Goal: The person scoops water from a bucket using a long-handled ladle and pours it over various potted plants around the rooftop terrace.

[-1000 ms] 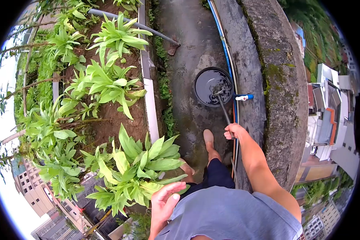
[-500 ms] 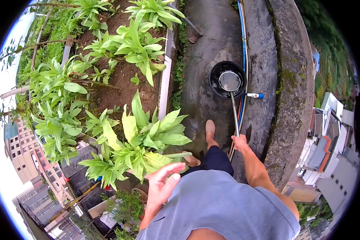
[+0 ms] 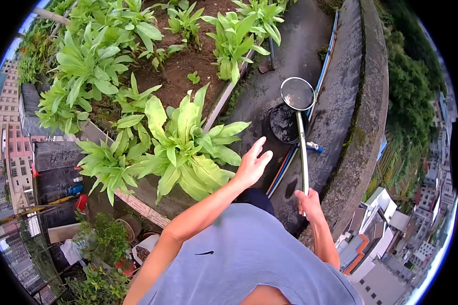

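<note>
My right hand (image 3: 309,202) is closed around the lower end of a long pale handle (image 3: 303,147). At the handle's far end is a round metal scoop (image 3: 297,94), raised above a black bucket (image 3: 282,124) of dark liquid that stands on the concrete path. The scoop overlaps the bucket's far rim from this view. My left hand (image 3: 253,163) is held out with its fingers apart and nothing in it, just right of a large leafy plant (image 3: 185,147) and nearer to me than the bucket.
Leafy plants grow in a soil bed (image 3: 188,63) on the left, bordered by a pale edging (image 3: 228,96). Blue and orange pipes (image 3: 284,170) run along the path beside a mossy concrete wall (image 3: 366,117). Potted greenery (image 3: 107,236) is at the lower left.
The scoop has come up out of the bucket and its handle has swung upright. My left hand has moved forward and right, its arm now stretched out. The view has turned and shifted.
</note>
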The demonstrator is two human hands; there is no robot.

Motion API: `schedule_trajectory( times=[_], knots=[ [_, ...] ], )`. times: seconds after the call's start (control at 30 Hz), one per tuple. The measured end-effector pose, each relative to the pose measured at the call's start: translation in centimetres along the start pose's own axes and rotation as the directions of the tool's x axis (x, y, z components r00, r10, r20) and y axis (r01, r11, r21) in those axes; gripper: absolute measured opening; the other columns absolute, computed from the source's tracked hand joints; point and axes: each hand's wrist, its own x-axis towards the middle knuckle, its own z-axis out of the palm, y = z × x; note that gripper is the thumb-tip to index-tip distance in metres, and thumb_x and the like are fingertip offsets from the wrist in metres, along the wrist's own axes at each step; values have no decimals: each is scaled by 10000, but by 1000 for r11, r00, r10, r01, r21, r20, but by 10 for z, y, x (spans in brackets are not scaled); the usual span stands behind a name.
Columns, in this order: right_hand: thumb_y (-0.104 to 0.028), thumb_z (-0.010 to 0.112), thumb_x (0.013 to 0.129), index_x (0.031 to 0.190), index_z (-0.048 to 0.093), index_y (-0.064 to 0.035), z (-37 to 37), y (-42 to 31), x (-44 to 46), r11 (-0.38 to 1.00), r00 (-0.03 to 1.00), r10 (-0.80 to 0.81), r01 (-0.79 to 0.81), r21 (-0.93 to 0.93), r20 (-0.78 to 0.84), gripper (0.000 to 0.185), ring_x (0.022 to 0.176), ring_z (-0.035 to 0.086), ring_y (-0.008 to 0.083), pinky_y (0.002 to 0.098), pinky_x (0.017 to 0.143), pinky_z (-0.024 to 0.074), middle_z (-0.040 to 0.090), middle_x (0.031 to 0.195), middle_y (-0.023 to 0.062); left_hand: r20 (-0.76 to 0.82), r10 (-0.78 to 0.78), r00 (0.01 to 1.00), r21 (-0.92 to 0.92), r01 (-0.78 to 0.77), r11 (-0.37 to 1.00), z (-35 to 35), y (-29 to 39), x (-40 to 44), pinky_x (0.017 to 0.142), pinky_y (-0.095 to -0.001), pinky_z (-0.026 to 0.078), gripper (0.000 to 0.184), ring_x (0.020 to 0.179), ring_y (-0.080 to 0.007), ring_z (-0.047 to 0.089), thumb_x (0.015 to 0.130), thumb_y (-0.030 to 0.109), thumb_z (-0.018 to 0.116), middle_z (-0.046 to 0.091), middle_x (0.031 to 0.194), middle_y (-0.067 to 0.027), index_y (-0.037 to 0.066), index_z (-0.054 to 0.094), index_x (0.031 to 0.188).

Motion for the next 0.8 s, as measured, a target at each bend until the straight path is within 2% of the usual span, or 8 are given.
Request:
schedule_trajectory(
  times=[0.07, 0.13, 0.2, 0.23, 0.37, 0.5, 0.67, 0.8],
  knots=[
    [-151, 639, 927, 759, 461, -89, 1, -33, -37, 995, 999, -24, 28, -95, 45, 252, 395, 424, 87, 275, 328, 359, 458, 573, -12, 15, 50, 999, -20, -50, 999, -2, 10, -15, 1137, -371, 336, 711, 1408, -352, 394, 964, 351, 572, 394, 1508, -268, -46, 310, 1493],
    [-141, 639, 927, 796, 467, -67, -2, -60, -73, 984, 996, -29, 44, -175, 88, 229, 391, 427, 91, 276, 332, 371, 462, 568, -6, 55, 87, 995, 46, -90, 995, -11, 33, -42, 1128, -400, 354, 714, 1441, -335, 340, 983, 309, 584, 323, 1554, -254, 0, 248, 1532],
    [-132, 641, 924, 795, 482, -60, 2, -88, -103, 967, 988, -47, 81, -241, 146, 217, 385, 422, 93, 273, 334, 372, 462, 563, -5, 39, 174, 984, 36, -176, 984, -24, 53, -63, 1105, -393, 377, 741, 1430, -328, 363, 979, 358, 574, 336, 1542, -266, -29, 251, 1522],
    [-132, 641, 924, 795, 482, -60, 10, -101, -119, 957, 985, -55, 99, -274, 164, 217, 385, 422, 93, 273, 334, 372, 462, 563, -5, 9, 249, 968, 14, -250, 968, -28, 60, -75, 1134, -393, 342, 747, 1435, -341, 352, 983, 377, 557, 335, 1541, -269, -56, 254, 1511],
    [-116, 649, 914, 804, 506, -58, 51, -135, -172, 917, 971, -47, 135, -376, 234, 190, 378, 415, 94, 268, 335, 367, 459, 551, -6, -59, 352, 934, 36, -350, 936, -55, 82, -134, 1214, -397, 180, 774, 1495, -348, 208, 987, 383, 552, 218, 1584, -282, -83, 224, 1510],
    [-106, 657, 907, 842, 522, -60, 105, -145, -212, 876, 939, -48, 203, -438, 340, 156, 363, 409, 90, 261, 322, 365, 453, 557, -8, -244, 464, 852, 88, -457, 885, -87, 80, -189, 1215, -405, 175, 807, 1494, -387, 180, 977, 367, 564, 164, 1583, -316, -95, 177, 1514],
    [-165, 694, 914, 854, 520, -72, 178, -146, -239, 798, 880, -39, 312, -515, 473, 206, 348, 385, 77, 252, 301, 344, 430, 536, -18, -488, 504, 713, 111, -522, 846, -135, 71, -261, 1209, -420, 191, 811, 1488, -393, 194, 976, 380, 569, 182, 1573, -326, -102, 190, 1507],
    [-163, 675, 928, 843, 509, -71, 259, -151, -259, 728, 778, -10, 437, -529, 628, 208, 342, 365, 70, 247, 288, 323, 412, 528, -24, -652, 481, 586, 149, -522, 840, -187, 61, -326, 1203, -413, 208, 812, 1478, -390, 232, 952, 340, 611, 214, 1568, -318, -109, 211, 1497]
  ],
)
